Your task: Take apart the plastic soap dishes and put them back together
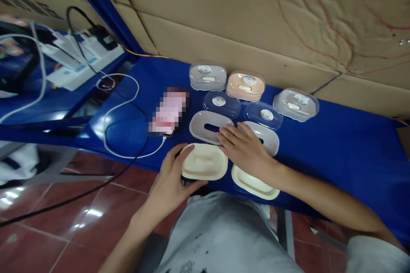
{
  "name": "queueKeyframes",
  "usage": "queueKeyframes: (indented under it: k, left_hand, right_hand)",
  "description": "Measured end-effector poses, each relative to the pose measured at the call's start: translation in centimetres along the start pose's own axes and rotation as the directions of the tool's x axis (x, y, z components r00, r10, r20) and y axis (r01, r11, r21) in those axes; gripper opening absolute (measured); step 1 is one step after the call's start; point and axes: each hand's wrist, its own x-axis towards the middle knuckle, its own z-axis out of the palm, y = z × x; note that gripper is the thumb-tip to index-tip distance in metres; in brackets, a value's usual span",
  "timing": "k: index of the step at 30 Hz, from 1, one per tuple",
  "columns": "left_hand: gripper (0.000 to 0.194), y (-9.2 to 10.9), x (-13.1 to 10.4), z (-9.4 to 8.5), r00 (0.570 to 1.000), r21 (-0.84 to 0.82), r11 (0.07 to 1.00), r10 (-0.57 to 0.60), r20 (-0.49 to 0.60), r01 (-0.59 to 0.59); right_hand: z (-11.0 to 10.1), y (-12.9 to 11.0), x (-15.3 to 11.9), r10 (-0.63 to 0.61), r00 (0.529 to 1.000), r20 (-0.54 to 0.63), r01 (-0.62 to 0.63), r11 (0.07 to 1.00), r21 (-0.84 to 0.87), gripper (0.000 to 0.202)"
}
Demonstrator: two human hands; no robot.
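Observation:
A cream oval soap-dish-like tray lies near the table's front edge. My left hand grips its left end, thumb along the near side and fingers at the far side. My right hand is palm down with fingers stretched out, fingertips at the right end of a grey slotted oval tray and close to the cream tray's far right corner. Beneath that hand, a second grey slotted tray and a second cream tray are partly hidden.
Two clear oval lids lie behind the trays. Lidded boxes, two grey and one peach, stand by the cardboard wall. A blurred-out phone on a white cable and a power strip are at left.

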Motion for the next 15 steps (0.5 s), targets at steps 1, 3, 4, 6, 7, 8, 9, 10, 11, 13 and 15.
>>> queueKeyframes:
  k: [1,3,4,6,7,8,9,10,11,13,15]
  left_hand:
    - [0.089,0.1,-0.1,0.0,0.999,-0.022,1.0,-0.001,-0.04,0.0]
    - [0.09,0.5,-0.3,0.2,0.993,-0.109,0.994,-0.032,-0.115,0.019]
    - [0.091,0.7,-0.4,0.4,0.988,-0.188,0.981,-0.072,-0.138,0.045]
    - [0.093,1.0,-0.5,0.8,0.975,-0.4,0.91,-0.177,-0.132,0.111]
    - [0.094,1.1,-0.4,1.1,0.968,-0.508,0.85,-0.227,-0.106,0.143]
    - [0.096,1.2,-0.2,1.4,0.961,-0.598,0.783,-0.266,-0.074,0.171]
    - [0.099,1.2,0.0,1.7,0.955,-0.666,0.721,-0.294,-0.04,0.194]
    - [0.102,1.2,0.3,1.9,0.951,-0.715,0.668,-0.308,-0.012,0.207]
    - [0.107,1.2,0.7,2.0,0.948,-0.754,0.621,-0.317,0.007,0.213]
    - [0.115,1.2,1.3,2.1,0.941,-0.831,0.516,-0.338,0.027,0.209]
    - [0.12,1.4,1.8,1.9,0.927,-0.903,0.378,-0.371,0.056,0.206]
  right_hand:
    - [0.2,0.1,0.7,0.001,1.0,-0.003,-0.001,1.0,0.001,0.034]
    - [0.0,0.4,1.5,0.031,0.999,-0.037,-0.029,0.998,0.063,0.03]
    - [-0.3,0.5,1.6,0.07,0.995,-0.066,-0.061,0.99,0.124,0.03]
    - [-1.4,0.7,1.3,0.165,0.977,-0.135,-0.121,0.952,0.283,0.028]
    - [-2.0,0.7,1.0,0.197,0.967,-0.162,-0.128,0.924,0.36,0.028]
    - [-2.6,0.7,0.6,0.209,0.962,-0.175,-0.117,0.897,0.426,0.026]
    - [-3.2,0.5,0.2,0.2,0.964,-0.175,-0.095,0.876,0.473,0.024]
    - [-3.6,0.3,-0.2,0.173,0.97,-0.172,-0.065,0.864,0.5,0.023]
    - [-3.8,0.0,-0.6,0.134,0.977,-0.165,-0.033,0.862,0.506,0.022]
    - [-3.7,-0.6,-1.4,0.05,0.987,-0.154,0.027,0.886,0.464,0.022]
    - [-3.0,-1.3,-1.9,-0.029,0.989,-0.148,0.085,0.916,0.392,0.023]
